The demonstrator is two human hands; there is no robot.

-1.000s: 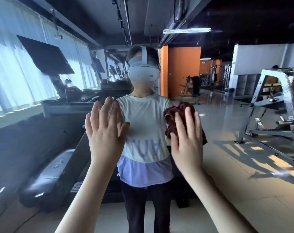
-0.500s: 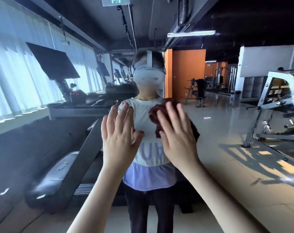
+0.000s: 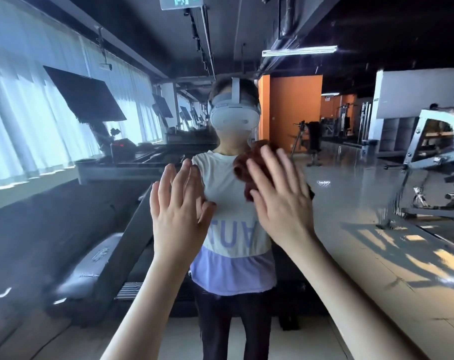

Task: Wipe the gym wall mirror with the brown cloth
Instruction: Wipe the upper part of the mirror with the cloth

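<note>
One wall mirror (image 3: 64,216); one brown cloth (image 3: 249,162); two bare hands, a left grip (image 3: 179,216) and a right grip (image 3: 283,203); one reflected person (image 3: 233,203) with one white headset (image 3: 233,118); at least three tilted treadmill screens (image 3: 83,94) at left; one ceiling strip light (image 3: 298,51); one green sign (image 3: 180,1); one metal rack (image 3: 439,162) at right

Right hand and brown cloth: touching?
Touching. Head view: the right hand lies flat, fingers straight, over the brown cloth, which bunches out from under its fingers with no gap visible.
</note>
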